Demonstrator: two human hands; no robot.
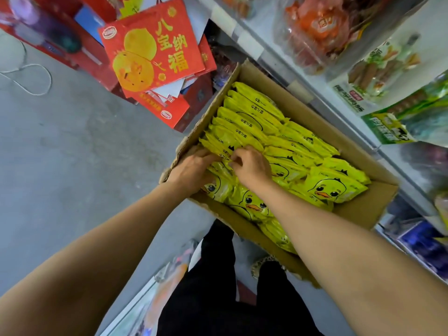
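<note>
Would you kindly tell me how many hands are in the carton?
2: the left hand by the carton's left wall, the right hand beside it, pinching a yellow packet.

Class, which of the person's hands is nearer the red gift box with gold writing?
Left. The left hand is at the carton edge facing the red gift box; the right hand is farther inside, pinching a yellow packet.
</note>
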